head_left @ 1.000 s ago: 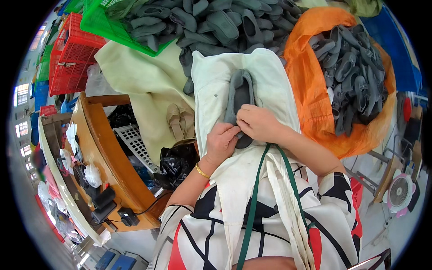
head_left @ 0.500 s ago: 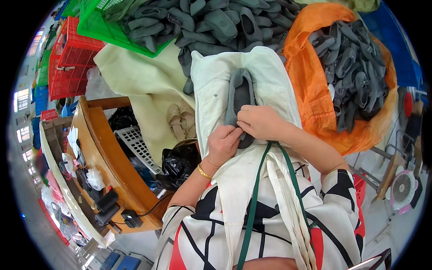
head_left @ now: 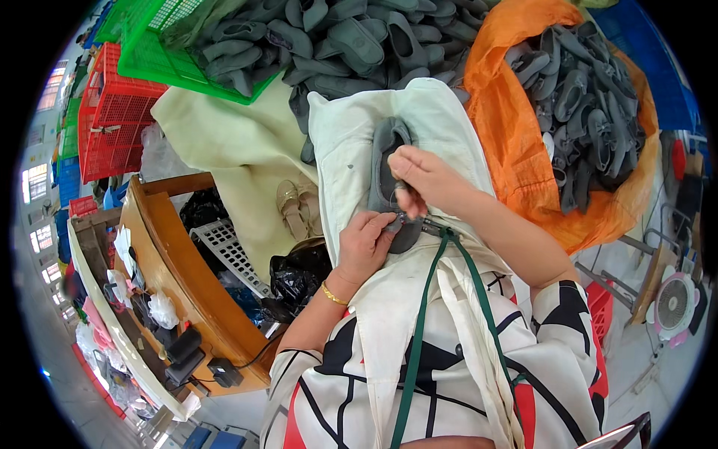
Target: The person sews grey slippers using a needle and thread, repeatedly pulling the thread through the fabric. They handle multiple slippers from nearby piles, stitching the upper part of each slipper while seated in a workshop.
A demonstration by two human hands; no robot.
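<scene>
A dark grey slip-on shoe [head_left: 381, 172] lies lengthwise on a white cushion [head_left: 336, 135] in front of me, its opening toward the far end. My left hand [head_left: 364, 243] pinches the near part of the shoe at its left side, fingertips and thumb close together. Above the shoe's right edge, my right hand [head_left: 426, 179] is raised with curled fingers; whatever small thing it pinches is too fine to make out. A small dark metal tool [head_left: 431, 227] shows beside the shoe, by the top of a green strap [head_left: 419, 329] that runs down over my apron.
Grey shoes [head_left: 359, 45] are heaped behind the cushion, beside a green crate [head_left: 149, 60]. An orange sack [head_left: 493, 97] of similar shoes stands at right. Left are a wooden desk [head_left: 179, 269], a red crate [head_left: 112, 120] and beige shoes [head_left: 292, 206]. A fan [head_left: 674, 305] is far right.
My right hand has lifted from the shoe, away from my left fingers, and turned. My left hand keeps its hold near the same spot. The dark metal tool by the strap has come into sight.
</scene>
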